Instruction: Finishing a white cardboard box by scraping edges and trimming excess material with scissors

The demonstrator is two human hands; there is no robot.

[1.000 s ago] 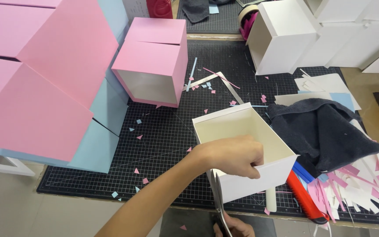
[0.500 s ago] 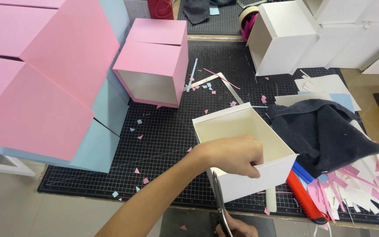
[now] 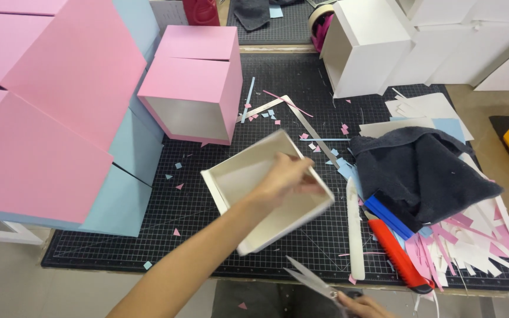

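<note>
Gripping the far rim of the open white box (image 3: 266, 194), the left hand (image 3: 287, 176) tilts it off the cutting mat (image 3: 119, 247), mouth toward ten o'clock, so its lower edge faces the scissors (image 3: 313, 282). At five o'clock the right hand (image 3: 366, 306) holds those scissors, blades parted, by the tabletop's near edge. A pink box (image 3: 198, 76) stands at eleven o'clock, a dark towel (image 3: 425, 171) at three.

A pink box (image 3: 198, 88), dark towel (image 3: 425, 174) and red cutter (image 3: 397, 257) lie on the cutting mat (image 3: 119, 259).
</note>
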